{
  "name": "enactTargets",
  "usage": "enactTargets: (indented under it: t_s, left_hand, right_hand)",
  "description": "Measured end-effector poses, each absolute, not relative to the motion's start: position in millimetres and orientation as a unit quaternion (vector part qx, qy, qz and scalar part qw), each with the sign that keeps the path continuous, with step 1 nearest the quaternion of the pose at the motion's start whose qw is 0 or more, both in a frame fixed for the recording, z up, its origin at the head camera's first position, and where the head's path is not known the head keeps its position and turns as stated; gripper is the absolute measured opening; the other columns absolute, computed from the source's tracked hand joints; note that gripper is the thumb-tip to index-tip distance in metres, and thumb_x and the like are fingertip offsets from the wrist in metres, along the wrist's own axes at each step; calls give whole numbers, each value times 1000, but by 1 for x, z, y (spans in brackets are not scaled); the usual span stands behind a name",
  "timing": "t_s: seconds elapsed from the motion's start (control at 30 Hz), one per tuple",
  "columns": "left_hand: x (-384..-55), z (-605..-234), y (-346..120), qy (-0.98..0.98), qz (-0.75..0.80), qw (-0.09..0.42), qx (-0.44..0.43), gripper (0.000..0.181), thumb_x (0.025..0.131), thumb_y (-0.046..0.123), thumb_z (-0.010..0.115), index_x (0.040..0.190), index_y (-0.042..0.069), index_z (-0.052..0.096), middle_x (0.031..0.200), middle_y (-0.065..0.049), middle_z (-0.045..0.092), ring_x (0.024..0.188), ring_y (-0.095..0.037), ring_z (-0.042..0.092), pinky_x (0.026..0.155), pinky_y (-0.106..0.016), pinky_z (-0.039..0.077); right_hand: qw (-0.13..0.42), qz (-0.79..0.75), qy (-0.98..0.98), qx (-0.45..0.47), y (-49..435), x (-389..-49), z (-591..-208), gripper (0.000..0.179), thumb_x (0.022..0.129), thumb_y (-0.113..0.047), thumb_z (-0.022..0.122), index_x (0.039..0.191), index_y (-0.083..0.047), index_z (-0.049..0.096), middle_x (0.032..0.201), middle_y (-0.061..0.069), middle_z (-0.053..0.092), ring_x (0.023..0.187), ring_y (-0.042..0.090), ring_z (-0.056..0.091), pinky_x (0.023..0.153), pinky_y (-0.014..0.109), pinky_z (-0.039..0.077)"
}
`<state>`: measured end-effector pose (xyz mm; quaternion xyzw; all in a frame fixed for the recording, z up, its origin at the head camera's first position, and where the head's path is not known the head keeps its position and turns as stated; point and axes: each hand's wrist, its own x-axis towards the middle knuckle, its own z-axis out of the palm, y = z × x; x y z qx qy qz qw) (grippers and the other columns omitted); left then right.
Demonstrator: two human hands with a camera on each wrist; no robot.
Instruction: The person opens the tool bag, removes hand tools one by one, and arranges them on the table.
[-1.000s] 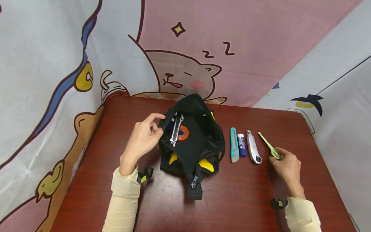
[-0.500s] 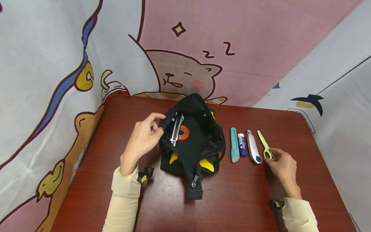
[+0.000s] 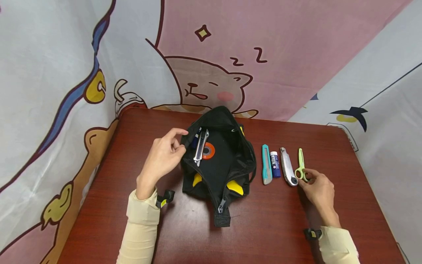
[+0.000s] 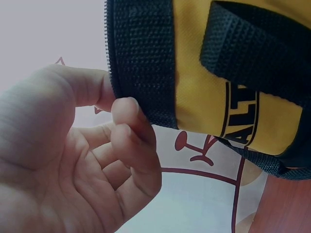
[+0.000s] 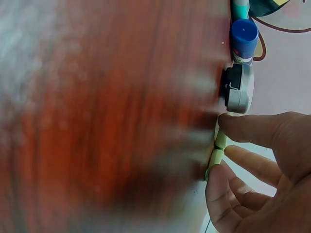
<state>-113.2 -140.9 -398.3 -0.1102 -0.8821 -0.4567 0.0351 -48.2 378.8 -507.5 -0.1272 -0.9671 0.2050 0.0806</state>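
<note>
My left hand [image 3: 163, 154] pinches the left rim of a black bag [image 3: 217, 117] with yellow patches, keeping its zipped mouth spread. The left wrist view shows thumb and fingertips on the zipper edge, beside the yellow panel [image 4: 197, 82]. Inside the bag lie a silver utility knife [image 3: 200, 148], an orange-rimmed roll [image 3: 212, 150] and a dark blue item [image 3: 195, 141], partly hidden. At the right, my right hand [image 3: 319, 190] holds light green scissors [image 3: 301, 158] by the handles, blades pointing away on the table. Thumb and fingers flank the handles in the right wrist view.
Left of the scissors, a grey-handled utility knife [image 3: 288, 168], a blue glue stick [image 3: 275, 165] and a teal cutter [image 3: 266, 167] form a row on the red-brown table [image 3: 263, 227]. A printed cloth [image 3: 280, 47] hangs behind the table.
My right hand has moved left with the scissors, which have turned from slanting to nearly straight and now lie close to the grey knife. The left hand and bag stay put.
</note>
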Motion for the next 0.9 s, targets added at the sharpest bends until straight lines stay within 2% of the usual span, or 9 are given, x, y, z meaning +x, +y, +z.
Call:
enactTargets:
  t_s: [0.23,0.4,0.7,0.83,0.9]
  left_hand:
    - [-113,-396,-141,-881,-458,35,-109,43,96,5,67,138,13,70,73,0,64,57,-18,55,59,-37,44]
    - [-113,-396,-141,-883,-457,32,-107,43,97,6,67,139,14,70,73,0,64,57,-20,56,58,-37,44]
    - [-112,-395,-142,-883,-457,28,-107,43,97,6,66,140,13,70,74,0,64,57,-20,56,59,-38,45]
    - [-112,-395,-142,-883,-457,26,-106,43,97,6,66,140,13,69,74,-1,64,58,-20,56,59,-38,45]
    - [-112,-396,-142,-883,-457,25,-105,43,97,6,66,140,14,69,74,-1,64,58,-20,56,59,-38,45]
  right_hand:
    - [81,210,-966,-127,381,-47,-508,43,86,-5,89,127,1,76,97,20,78,82,34,70,72,46,43]
    - [74,218,-964,-132,382,-45,-507,45,88,-5,89,130,1,75,102,23,78,89,42,75,74,49,45]
    - [77,220,-964,-127,383,-43,-496,47,88,-6,89,132,2,74,109,27,78,95,47,76,75,48,46]
    - [79,225,-960,-147,381,-46,-484,49,92,-7,87,138,1,73,116,29,76,100,47,74,75,44,46]
    - [85,227,-957,-157,378,-48,-478,49,94,-10,86,139,-1,73,117,28,77,99,42,75,74,37,46]
